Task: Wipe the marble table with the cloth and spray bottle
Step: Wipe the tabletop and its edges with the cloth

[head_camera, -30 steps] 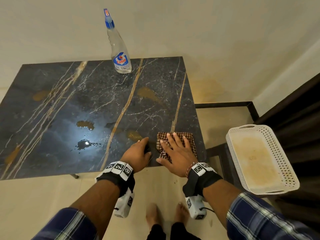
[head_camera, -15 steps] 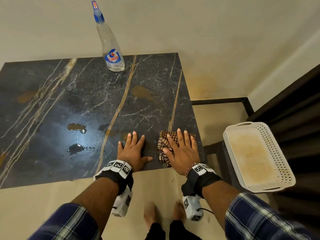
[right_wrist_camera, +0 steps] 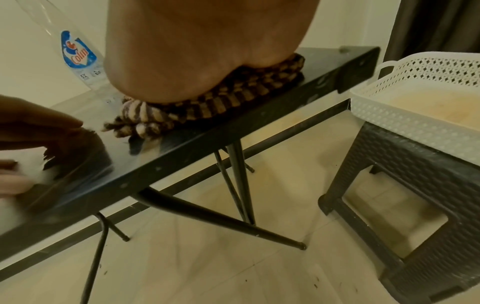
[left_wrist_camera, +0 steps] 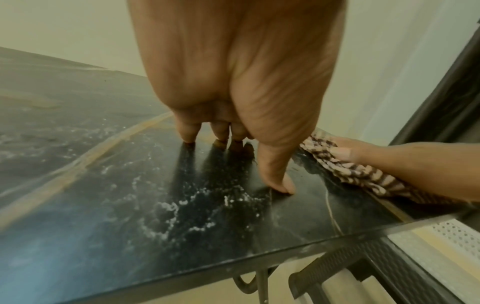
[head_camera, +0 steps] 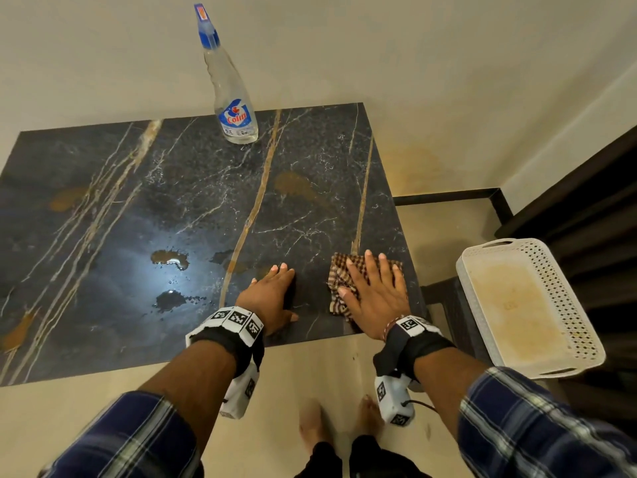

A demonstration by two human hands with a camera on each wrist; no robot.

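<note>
The dark marble table has gold veins and several brown wet stains. At its near right corner lies a folded brown checked cloth. My right hand lies flat on the cloth with straight, spread fingers. My left hand rests on the bare marble just left of it, fingertips and thumb touching the surface. A clear spray bottle with a blue nozzle stands upright at the far edge.
A white perforated tray sits on a dark woven stool right of the table. A wall runs behind the table, and dark furniture stands at far right. My bare feet are on the tiled floor below.
My left hand went from loosely curled to flat on the marble. The right hand kept pressing the cloth and shifted it slightly along the near right corner. The head view moved a little.
</note>
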